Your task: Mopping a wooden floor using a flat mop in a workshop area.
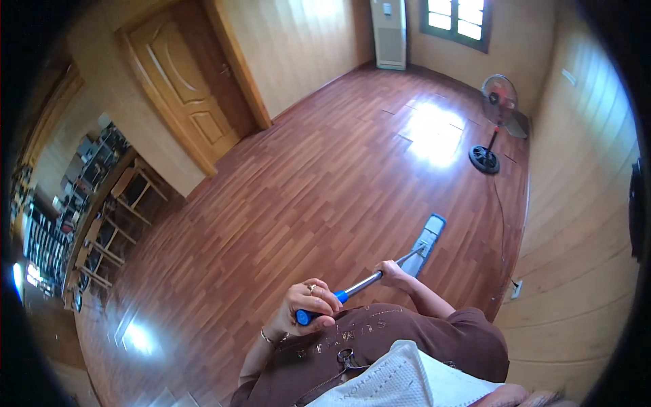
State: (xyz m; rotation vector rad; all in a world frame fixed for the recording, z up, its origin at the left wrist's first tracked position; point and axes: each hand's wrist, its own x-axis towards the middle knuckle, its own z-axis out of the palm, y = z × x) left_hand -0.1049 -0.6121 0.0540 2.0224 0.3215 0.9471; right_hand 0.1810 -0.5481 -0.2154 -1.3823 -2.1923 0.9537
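A flat mop slants away from me over the floor. Its metal pole [363,284] ends near me in a blue grip, and its wide grey-blue head [432,230] lies flat on the wood planks, ahead and to the right. My left hand [308,303], with a ring on one finger and a bracelet at the wrist, is closed round the blue grip at the top end. Farther down the pole, my right hand [392,273] is wrapped around the metal. Part of the mop head is hidden behind my right hand and forearm.
A standing fan [484,159] is by the right wall, its cord [502,210] running along the floor to a wall outlet [517,289]. A wooden door [183,74] is at far left, a tall white cabinet-like unit [390,37] at the back. Stools [139,190] line a cluttered counter at left.
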